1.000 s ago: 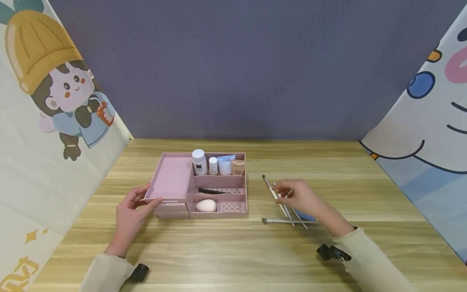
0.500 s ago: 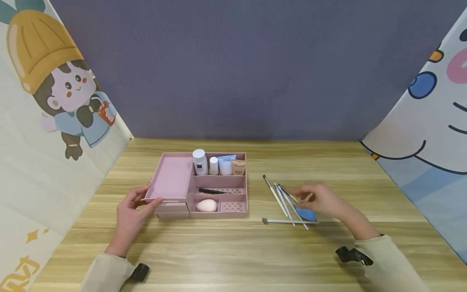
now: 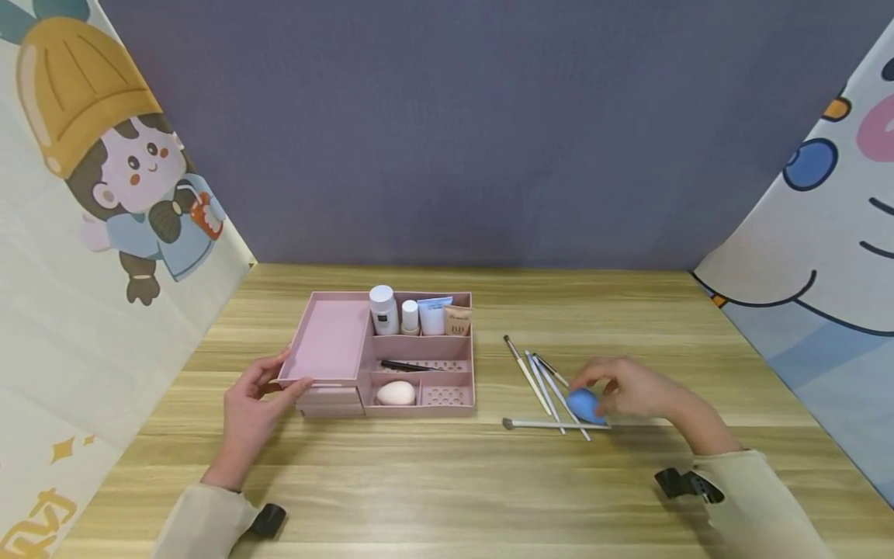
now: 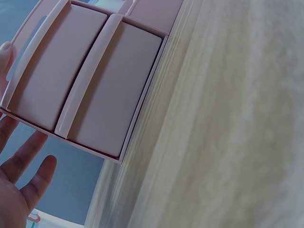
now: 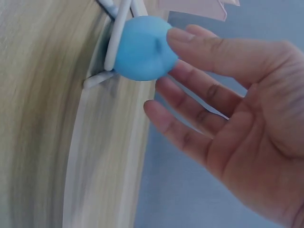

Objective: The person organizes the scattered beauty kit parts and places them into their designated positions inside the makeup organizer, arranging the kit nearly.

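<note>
A pink makeup organizer (image 3: 328, 341) stands left of centre on the table. My left hand (image 3: 254, 400) grips its front left corner, thumb on the front edge and fingers along the side; two drawers (image 4: 107, 90) show in the left wrist view. At the right, my right hand (image 3: 632, 388) has its thumb and fingertips on a blue makeup sponge (image 3: 583, 404), pinching it from the side. Several makeup brushes (image 3: 527, 374) lie fanned out left of the sponge, and one grey-tipped brush (image 3: 545, 425) lies crosswise in front. In the right wrist view the sponge (image 5: 145, 47) sits against the brush handles.
The organizer holds a white bottle (image 3: 383, 312), a smaller white-capped bottle (image 3: 410, 317), a blue-white tube (image 3: 433, 317), a tan tube (image 3: 457, 320), a black pencil-like stick (image 3: 401, 366) and a pale sponge (image 3: 396, 394). A grey partition (image 3: 475, 140) rises behind the table.
My right hand has moved rightward off the brushes to the blue sponge, which now shows more fully between its fingers. My left hand has stayed on the organizer's corner.
</note>
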The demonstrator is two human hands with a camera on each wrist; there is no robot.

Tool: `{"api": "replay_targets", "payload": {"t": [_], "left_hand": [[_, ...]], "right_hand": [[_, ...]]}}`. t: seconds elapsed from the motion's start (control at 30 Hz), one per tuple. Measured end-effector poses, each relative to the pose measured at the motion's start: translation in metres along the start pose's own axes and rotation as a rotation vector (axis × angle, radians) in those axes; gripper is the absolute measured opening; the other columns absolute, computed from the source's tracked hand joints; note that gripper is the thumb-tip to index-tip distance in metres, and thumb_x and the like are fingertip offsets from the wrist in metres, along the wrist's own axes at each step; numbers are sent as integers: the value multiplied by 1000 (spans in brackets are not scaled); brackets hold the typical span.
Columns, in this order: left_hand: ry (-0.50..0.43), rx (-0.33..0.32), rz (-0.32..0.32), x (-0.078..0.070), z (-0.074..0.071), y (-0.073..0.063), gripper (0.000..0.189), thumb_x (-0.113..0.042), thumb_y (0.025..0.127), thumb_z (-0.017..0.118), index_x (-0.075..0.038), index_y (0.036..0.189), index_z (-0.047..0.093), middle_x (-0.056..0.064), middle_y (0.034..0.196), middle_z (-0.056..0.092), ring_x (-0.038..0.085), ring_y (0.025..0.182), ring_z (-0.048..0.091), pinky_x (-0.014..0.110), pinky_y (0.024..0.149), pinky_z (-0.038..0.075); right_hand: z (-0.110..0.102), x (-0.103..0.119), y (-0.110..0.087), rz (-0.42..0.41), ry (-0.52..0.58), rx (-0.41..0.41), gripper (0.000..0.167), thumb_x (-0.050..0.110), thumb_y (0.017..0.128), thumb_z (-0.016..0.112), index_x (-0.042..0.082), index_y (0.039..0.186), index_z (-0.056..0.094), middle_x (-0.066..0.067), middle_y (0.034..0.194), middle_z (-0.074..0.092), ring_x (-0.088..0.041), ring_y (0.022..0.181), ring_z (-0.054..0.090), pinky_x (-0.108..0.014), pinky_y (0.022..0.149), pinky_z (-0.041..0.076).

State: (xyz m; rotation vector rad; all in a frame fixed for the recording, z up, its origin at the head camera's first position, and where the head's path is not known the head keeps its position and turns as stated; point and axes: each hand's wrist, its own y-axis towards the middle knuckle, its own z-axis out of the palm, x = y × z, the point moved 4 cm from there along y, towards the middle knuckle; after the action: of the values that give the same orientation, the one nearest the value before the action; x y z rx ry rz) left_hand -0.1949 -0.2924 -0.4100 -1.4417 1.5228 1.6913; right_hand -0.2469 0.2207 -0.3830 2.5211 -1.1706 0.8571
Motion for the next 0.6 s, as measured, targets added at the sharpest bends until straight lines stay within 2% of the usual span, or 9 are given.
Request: {"api": "replay_targets", "payload": {"t": [0.27,0.43,0.6], "left_hand": [[13,-1,-10,-1,0,0,40,17,75,77,11,112,64,-15,113,69,-4,96,65,12,72,53],[12,-1,-13,0,0,0,39,17,76,77,11,112,64,-14,114,69,-4,96,65,12,72,53],[23,3,-26,0,0,0,40,15,76,78,11,114,64,-18,112,68,-5,95,65,12,73,53]], "right_hand": [[6,-7,3,-22,59,37,43,-10,69,81,6,109,73,-11,111,64,-24,101,58,-35,73,59],[6,-8,4,-17,74,51,42,-8,70,81,3,110,72,-11,111,64,-23,99,58,-36,74,59],[4,-5,5,-11,71,40,42,-7,71,81,0,111,71,-9,107,64,-21,95,59,-35,74,59]]}}
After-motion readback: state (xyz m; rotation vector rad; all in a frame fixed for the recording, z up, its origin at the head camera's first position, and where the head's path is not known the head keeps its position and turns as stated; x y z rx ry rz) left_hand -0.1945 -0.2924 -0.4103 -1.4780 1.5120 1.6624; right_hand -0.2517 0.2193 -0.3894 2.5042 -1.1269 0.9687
